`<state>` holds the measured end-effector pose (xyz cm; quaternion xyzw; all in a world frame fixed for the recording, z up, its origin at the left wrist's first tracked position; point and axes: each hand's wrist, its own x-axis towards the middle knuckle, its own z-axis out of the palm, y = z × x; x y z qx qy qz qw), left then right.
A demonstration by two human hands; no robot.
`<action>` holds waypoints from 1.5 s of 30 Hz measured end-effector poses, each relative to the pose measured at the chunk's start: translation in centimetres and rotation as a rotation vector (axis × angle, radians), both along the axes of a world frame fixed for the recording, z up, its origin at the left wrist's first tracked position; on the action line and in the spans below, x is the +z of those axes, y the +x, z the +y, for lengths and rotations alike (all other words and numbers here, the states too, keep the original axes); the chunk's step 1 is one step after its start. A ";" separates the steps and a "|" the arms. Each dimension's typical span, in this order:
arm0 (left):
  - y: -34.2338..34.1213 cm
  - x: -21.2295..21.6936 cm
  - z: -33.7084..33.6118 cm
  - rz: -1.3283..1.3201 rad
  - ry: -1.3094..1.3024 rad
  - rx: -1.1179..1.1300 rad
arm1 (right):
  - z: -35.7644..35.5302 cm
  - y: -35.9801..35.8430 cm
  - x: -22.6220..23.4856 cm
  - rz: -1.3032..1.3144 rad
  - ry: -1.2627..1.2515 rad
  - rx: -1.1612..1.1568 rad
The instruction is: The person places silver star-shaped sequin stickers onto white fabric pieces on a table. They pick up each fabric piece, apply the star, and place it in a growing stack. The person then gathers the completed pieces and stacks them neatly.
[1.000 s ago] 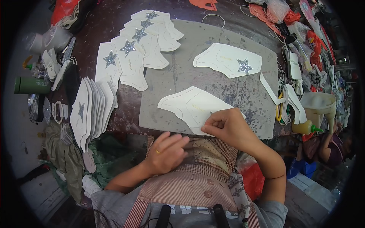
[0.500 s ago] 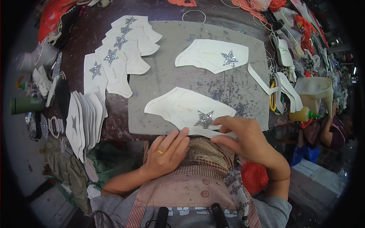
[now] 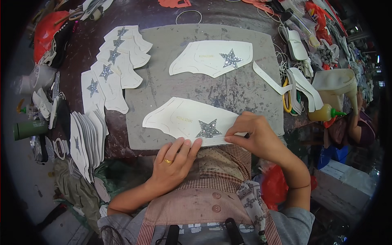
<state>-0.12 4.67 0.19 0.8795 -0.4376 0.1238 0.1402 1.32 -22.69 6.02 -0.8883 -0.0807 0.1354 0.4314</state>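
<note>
The near white piece (image 3: 175,114) lies flat at the front of a grey board (image 3: 155,90), which rests on a dark, marked table (image 3: 116,143). It bears one glittery silver star (image 3: 209,128), set toward its right part, with faint gold lettering to the left of that. A narrow white strip (image 3: 213,141) runs along the edge nearest the person, just below the star.

Right hand (image 3: 252,131): thumb and forefinger are together, clamped on the strip toward its right end. Left hand (image 3: 173,161): fingers extended side by side, tips touching the near edge, by the strip's left end. The thumb is out of sight, so I cannot tell whether this hand grips the edge or merely presses on it.

A second white piece (image 3: 206,57), also starred, lies farther back on the board, apart from the first. At left, overlapping white pieces (image 3: 96,90) form a row, stars showing; nearer the person sits a stack (image 3: 87,139) of similar pieces. At right, near a bundle of pale strips (image 3: 306,92), I note a bottle (image 3: 320,113) with yellow contents and a green tip
</note>
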 end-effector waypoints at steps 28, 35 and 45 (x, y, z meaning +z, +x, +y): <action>-1.3 -0.7 -6.5 -0.095 -0.044 -0.018 | -2.0 -0.8 -1.3 0.093 0.192 -0.413; 6.6 3.9 -7.0 0.290 -0.220 -0.174 | -2.7 1.2 1.1 -0.289 -0.179 -0.213; 5.7 7.3 0.0 -0.042 -0.421 -0.029 | -4.5 2.6 -2.2 -0.574 -0.193 -0.609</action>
